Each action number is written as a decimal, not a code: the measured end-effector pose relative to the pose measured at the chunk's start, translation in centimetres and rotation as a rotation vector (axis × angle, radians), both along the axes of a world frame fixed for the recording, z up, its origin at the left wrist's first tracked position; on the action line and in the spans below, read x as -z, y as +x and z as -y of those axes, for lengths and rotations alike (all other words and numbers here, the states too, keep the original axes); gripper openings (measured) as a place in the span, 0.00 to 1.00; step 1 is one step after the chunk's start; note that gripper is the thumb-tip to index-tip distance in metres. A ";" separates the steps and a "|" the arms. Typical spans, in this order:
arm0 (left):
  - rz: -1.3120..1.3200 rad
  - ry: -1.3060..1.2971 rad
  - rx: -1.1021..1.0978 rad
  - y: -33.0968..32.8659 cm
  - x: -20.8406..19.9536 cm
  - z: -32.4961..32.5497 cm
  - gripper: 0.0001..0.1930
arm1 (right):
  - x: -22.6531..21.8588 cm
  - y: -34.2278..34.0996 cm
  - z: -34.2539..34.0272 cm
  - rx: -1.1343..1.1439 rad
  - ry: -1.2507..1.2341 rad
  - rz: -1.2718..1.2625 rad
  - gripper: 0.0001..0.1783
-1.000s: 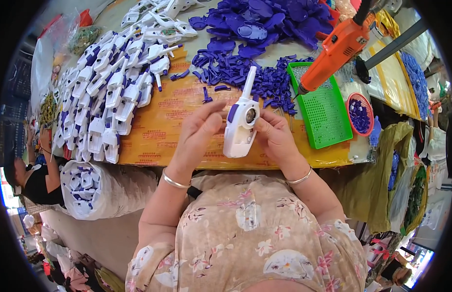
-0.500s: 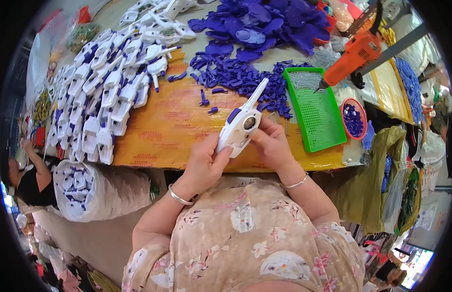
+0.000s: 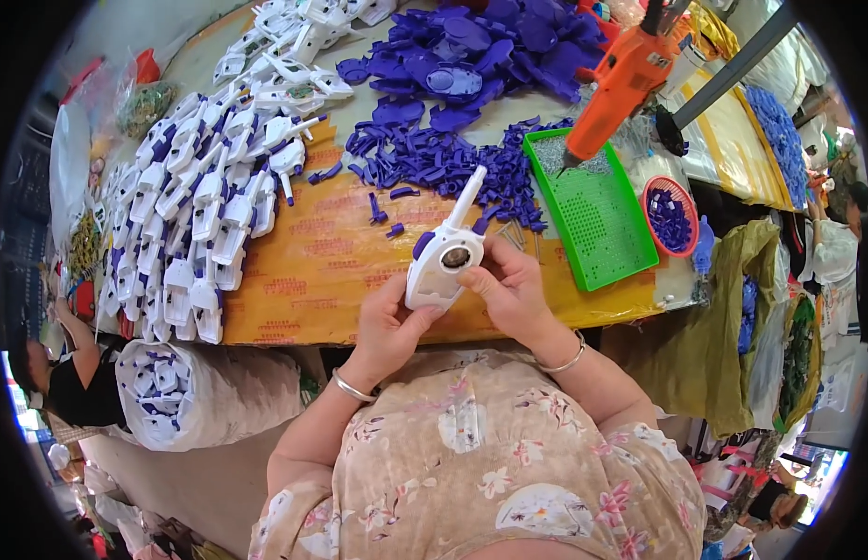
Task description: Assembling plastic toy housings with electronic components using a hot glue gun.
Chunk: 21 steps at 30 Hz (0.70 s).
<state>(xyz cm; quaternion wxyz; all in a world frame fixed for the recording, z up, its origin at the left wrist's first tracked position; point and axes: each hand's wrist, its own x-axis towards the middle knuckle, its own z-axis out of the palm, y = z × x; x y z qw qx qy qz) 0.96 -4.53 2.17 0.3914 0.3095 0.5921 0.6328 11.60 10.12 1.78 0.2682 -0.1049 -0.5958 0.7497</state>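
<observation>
While my left hand [image 3: 389,329] pinches the lower end of a white plastic shell [image 3: 430,283], thumb near its bottom edge, my right hand [image 3: 511,291] holds its right side, thumb by the round opening. Shell sits in front of me above the near part of the table [image 3: 294,271], stem pointing away and leaning right. Beyond it, small purple parts [image 3: 406,154] in a heap. To the right, a green tray [image 3: 621,273], an orange drill [image 3: 616,93] above it, tip down. At left, piled white shells [image 3: 208,201].
</observation>
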 end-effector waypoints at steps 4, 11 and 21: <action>-0.170 -0.061 0.057 -0.9 0.5 0.4 0.18 | 0.4 0.0 0.2 0.068 0.159 -0.037 0.13; -0.825 0.145 -0.104 -2.5 -5.6 -1.9 0.19 | -0.3 0.3 -0.1 0.175 0.712 -0.017 0.19; -0.484 0.212 -0.098 -0.9 -4.8 -4.7 0.03 | 0.2 2.1 -0.8 0.174 0.766 -0.033 0.19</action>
